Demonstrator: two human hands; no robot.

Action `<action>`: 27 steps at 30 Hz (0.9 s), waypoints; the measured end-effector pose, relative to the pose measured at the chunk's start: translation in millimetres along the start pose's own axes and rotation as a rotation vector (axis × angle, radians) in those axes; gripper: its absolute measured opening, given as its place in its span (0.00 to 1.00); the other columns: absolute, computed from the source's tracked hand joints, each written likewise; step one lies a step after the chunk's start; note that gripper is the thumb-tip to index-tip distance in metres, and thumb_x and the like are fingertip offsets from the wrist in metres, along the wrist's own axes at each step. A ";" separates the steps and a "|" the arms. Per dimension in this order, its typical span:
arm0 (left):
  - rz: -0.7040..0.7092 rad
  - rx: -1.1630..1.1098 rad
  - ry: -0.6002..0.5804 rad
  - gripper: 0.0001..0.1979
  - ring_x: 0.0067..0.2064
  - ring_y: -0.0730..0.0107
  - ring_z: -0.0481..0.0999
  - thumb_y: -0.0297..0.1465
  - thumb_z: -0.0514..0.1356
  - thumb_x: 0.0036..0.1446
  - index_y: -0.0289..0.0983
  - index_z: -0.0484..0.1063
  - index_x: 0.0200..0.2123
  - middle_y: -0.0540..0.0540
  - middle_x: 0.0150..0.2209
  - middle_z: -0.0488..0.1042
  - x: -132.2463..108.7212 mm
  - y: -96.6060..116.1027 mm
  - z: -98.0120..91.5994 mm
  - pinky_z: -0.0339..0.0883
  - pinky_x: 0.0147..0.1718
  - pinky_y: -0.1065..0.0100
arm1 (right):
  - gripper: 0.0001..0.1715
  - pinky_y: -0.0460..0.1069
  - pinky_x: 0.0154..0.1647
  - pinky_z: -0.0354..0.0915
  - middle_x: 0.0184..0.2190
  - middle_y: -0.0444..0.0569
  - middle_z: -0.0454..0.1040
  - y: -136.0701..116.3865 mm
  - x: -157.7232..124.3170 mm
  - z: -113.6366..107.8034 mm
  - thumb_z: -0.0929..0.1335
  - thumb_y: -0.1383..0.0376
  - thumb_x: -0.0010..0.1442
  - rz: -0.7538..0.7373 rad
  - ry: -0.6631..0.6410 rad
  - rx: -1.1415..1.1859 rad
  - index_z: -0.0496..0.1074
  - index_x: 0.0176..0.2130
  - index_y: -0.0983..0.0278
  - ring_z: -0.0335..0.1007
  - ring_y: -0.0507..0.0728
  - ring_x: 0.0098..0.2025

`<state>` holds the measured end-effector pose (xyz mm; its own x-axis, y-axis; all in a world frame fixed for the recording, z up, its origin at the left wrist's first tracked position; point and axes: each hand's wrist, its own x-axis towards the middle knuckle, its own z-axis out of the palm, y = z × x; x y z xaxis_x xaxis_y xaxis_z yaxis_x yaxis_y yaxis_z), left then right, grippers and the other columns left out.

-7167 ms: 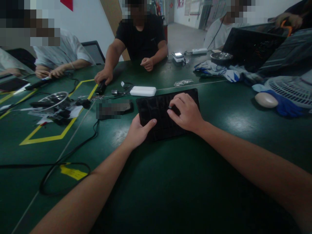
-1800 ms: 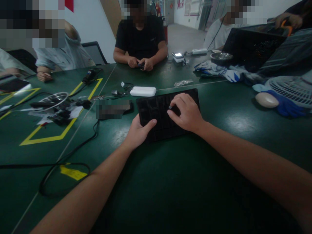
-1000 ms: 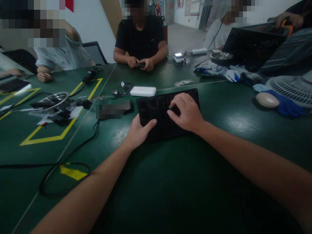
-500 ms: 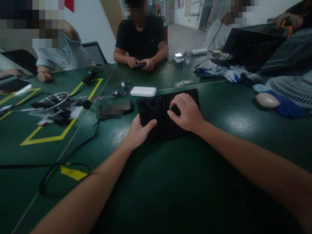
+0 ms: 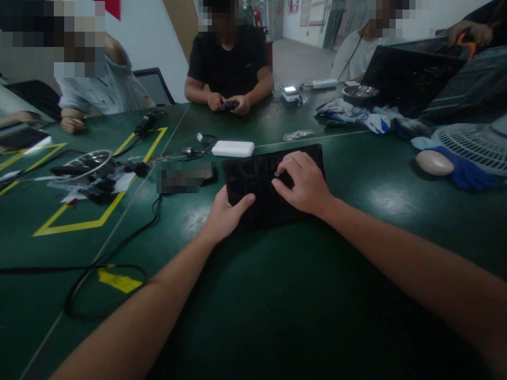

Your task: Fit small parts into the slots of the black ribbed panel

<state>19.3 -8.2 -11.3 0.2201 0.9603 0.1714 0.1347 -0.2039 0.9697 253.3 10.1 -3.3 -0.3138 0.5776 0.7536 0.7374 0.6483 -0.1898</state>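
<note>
A flat black tray [image 5: 261, 203], its surface divided by ridges into dark sections, rests on the green table before me, slightly turned. My left hand [image 5: 227, 214] grips its near left edge, with the thumb lying over the top and the fingers hidden beneath. Over the tray's right half is my right hand [image 5: 303, 182], its fingers curled. Between its thumb and index finger is a small dark piece [image 5: 277, 174], too small and dim to name. Whether that piece touches the tray I cannot tell.
Behind the tray lies a white power bank [image 5: 233, 149]; left of it is a pixelated dark object [image 5: 186, 178]. A black cable [image 5: 152, 221] loops at left near a metal bowl [image 5: 93, 163] of parts. At right are a fan [image 5: 471, 148], a computer mouse [image 5: 434, 162] and gloves [image 5: 356, 113]. People sit opposite.
Both of my hands and the tray stay where they were. The hands of the person opposite shift very slightly around the small dark object they hold.
</note>
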 end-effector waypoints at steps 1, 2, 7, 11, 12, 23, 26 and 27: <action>0.004 0.007 -0.002 0.28 0.58 0.46 0.77 0.43 0.70 0.57 0.36 0.72 0.55 0.38 0.57 0.78 0.0 0.5 0.0 0.71 0.59 0.47 | 0.05 0.58 0.49 0.62 0.42 0.52 0.72 0.0 -0.1 0.1 0.67 0.62 0.63 0.006 -0.002 0.007 0.68 0.40 0.60 0.67 0.63 0.46; 0.009 0.012 -0.003 0.27 0.58 0.46 0.77 0.43 0.70 0.57 0.36 0.72 0.55 0.38 0.57 0.79 0.0 0.9 0.1 0.71 0.58 0.47 | 0.05 0.58 0.49 0.62 0.42 0.52 0.72 -0.1 -0.1 0.1 0.67 0.62 0.63 0.011 -0.004 0.013 0.68 0.40 0.60 0.67 0.63 0.46; 0.010 0.001 0.004 0.28 0.58 0.47 0.78 0.44 0.70 0.56 0.37 0.72 0.55 0.38 0.56 0.79 0.6 0.5 -0.1 0.71 0.58 0.46 | 0.05 0.58 0.48 0.62 0.42 0.52 0.72 -1.1 -0.2 -0.5 0.67 0.62 0.62 0.024 -0.002 0.018 0.68 0.40 0.60 0.66 0.63 0.46; 0.007 0.007 0.003 0.27 0.58 0.47 0.78 0.43 0.70 0.56 0.36 0.73 0.55 0.37 0.56 0.79 0.4 -0.4 -0.6 0.71 0.59 0.46 | 0.05 0.58 0.48 0.62 0.42 0.52 0.72 -1.0 -0.1 -0.5 0.67 0.62 0.63 0.012 0.006 0.012 0.67 0.40 0.60 0.66 0.62 0.45; 0.002 0.009 0.003 0.27 0.57 0.47 0.78 0.43 0.70 0.56 0.36 0.73 0.55 0.37 0.56 0.79 0.3 -0.5 -0.7 0.70 0.59 0.45 | 0.05 0.58 0.48 0.62 0.42 0.52 0.72 -0.9 -0.1 -0.5 0.67 0.62 0.63 0.007 0.008 0.007 0.67 0.39 0.60 0.66 0.62 0.45; 0.005 0.001 0.005 0.27 0.58 0.47 0.77 0.43 0.70 0.56 0.36 0.72 0.55 0.38 0.56 0.79 0.2 0.2 -0.4 0.70 0.59 0.45 | 0.04 0.58 0.48 0.62 0.41 0.51 0.72 -0.9 0.1 -0.7 0.67 0.62 0.62 0.004 0.007 0.004 0.66 0.38 0.60 0.67 0.62 0.45; -0.003 -0.009 0.008 0.28 0.58 0.47 0.77 0.43 0.71 0.56 0.36 0.72 0.55 0.38 0.56 0.79 0.4 -1.2 -0.3 0.70 0.59 0.45 | 0.04 0.58 0.47 0.62 0.41 0.51 0.72 -0.5 -0.1 -0.3 0.67 0.62 0.63 0.010 0.002 0.004 0.67 0.38 0.60 0.66 0.62 0.45; -0.002 -0.009 0.011 0.28 0.57 0.47 0.78 0.43 0.71 0.56 0.36 0.72 0.55 0.38 0.56 0.79 0.5 -1.6 -0.2 0.70 0.59 0.45 | 0.04 0.58 0.47 0.62 0.41 0.51 0.72 -0.4 -0.1 -0.2 0.67 0.62 0.63 0.013 0.000 0.001 0.67 0.38 0.60 0.66 0.62 0.45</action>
<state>19.0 -7.3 -12.8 0.2094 0.9628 0.1709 0.1265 -0.1999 0.9716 253.2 9.7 -3.2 -0.3043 0.5858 0.7512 0.7406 0.6414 -0.2002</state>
